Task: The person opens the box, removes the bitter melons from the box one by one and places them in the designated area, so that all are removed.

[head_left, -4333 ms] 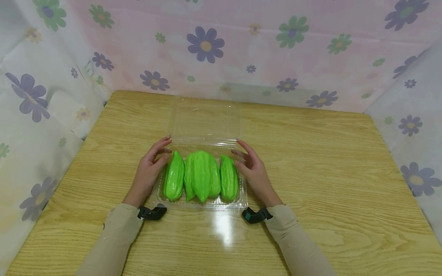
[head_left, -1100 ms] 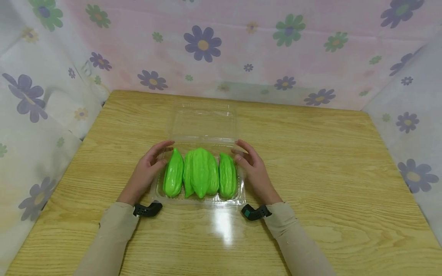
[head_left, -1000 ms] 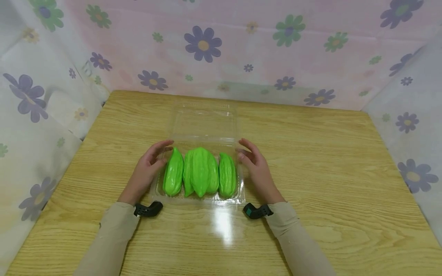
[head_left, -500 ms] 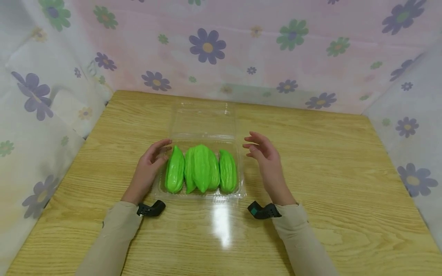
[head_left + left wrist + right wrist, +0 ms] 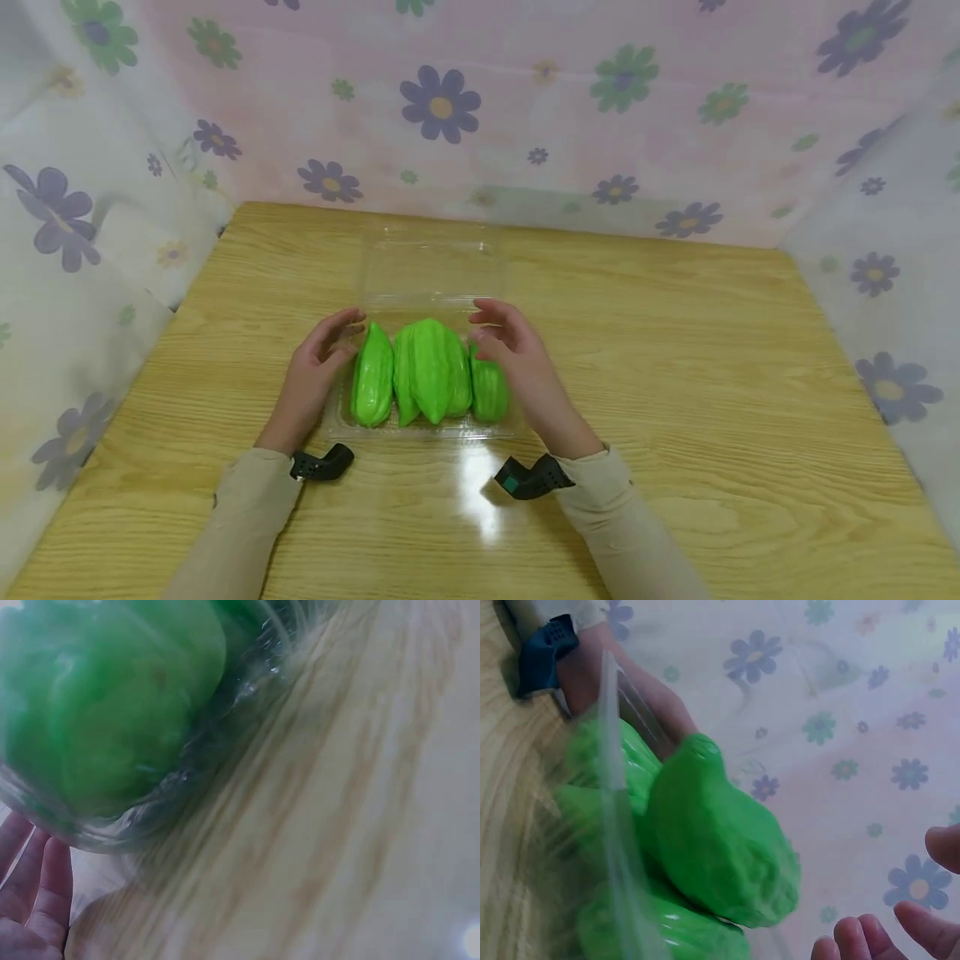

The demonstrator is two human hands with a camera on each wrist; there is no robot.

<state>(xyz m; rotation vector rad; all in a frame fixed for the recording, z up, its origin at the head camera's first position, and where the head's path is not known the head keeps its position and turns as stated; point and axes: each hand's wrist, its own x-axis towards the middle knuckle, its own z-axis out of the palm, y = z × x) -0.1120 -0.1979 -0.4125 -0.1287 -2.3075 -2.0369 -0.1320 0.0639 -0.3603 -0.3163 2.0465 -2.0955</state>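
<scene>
Foreground: As two tan sleeves point(image 5: 240, 521) reach in from the near edge, a black wrist mount point(image 5: 532, 478) juts inward from each cuff.
Left hand point(image 5: 311, 371): Fingers loosely bent and unclenched, it lies along the left side of a clear plastic tray point(image 5: 420, 433); whether it touches the wall cannot be told.
Right hand point(image 5: 521, 367): Thumb and fingers spread apart with nothing between them, it hovers above the right gourd point(image 5: 491, 396), partly hiding it.
Gourds: Bright green and ridged, they lie inside the tray, the left gourd point(image 5: 372, 379) and the right one flanking a middle cluster point(image 5: 431, 371), where one rests atop its neighbors.
Lid point(image 5: 435, 267): Clear and folded back, it lies beyond the tray.
Counter point(image 5: 637, 350): Wood-grained, it carries everything.
Backdrop point(image 5: 510, 108): Flower-printed cloth in pink and white rises behind and on both sides.
</scene>
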